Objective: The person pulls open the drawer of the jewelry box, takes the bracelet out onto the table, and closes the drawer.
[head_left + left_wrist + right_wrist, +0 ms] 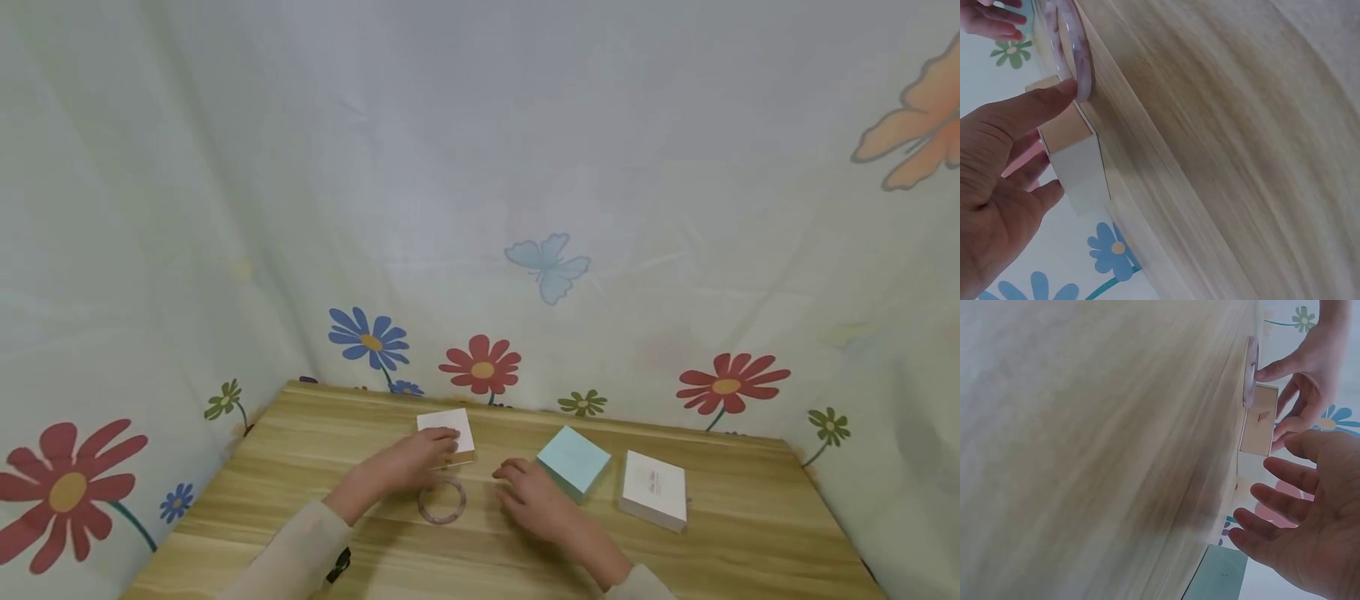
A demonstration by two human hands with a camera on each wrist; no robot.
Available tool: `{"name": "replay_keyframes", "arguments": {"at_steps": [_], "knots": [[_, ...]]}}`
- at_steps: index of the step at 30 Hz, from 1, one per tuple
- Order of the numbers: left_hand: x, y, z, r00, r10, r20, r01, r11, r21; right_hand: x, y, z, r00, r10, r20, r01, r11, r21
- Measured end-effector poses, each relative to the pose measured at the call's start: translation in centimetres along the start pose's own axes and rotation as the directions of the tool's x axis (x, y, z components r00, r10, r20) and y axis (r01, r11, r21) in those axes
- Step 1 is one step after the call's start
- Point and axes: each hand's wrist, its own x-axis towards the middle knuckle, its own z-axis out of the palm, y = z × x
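My left hand (408, 462) is over a small white box (450, 425), its fingers loosely bent across the top. The box's tan front side (1066, 130) faces me. Just in front of the box a marbled pinkish-white bangle (442, 501) lies on the table. The left thumb (1063, 92) is right by the bangle's edge; whether they touch I cannot tell. To the right, my right hand (536, 500) hovers with relaxed, spread fingers and holds nothing. It is nearest a teal box (573, 458), apart from the bangle.
A second white box (654, 490) with small print sits right of the teal one. Under the left forearm shows a small black object (339, 565). The wood-grain table (750, 533) ends at a flowered curtain (420, 208) behind and at both sides.
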Motion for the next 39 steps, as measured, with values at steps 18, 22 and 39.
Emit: {"name": "replay_keyframes", "arguments": {"at_steps": [18, 22, 39], "knots": [[0.2, -1.8, -0.7, 0.991, 0.128, -0.037, -0.127, 0.992, 0.014, -0.5, -0.3, -0.6, 0.998, -0.044, 0.036, 0.045, 0.999, -0.028], [0.4, -2.4, -0.8, 0.987, 0.154, -0.047, -0.156, 0.986, -0.050, -0.7, -0.2, -0.7, 0.998, -0.039, 0.044, 0.041, 0.998, -0.045], [0.9, 0.2, 0.5, 0.994, -0.016, -0.106, 0.014, 1.000, -0.020, -0.5, -0.7, -1.6, 0.996, -0.009, 0.094, 0.018, 0.995, -0.096]]}}
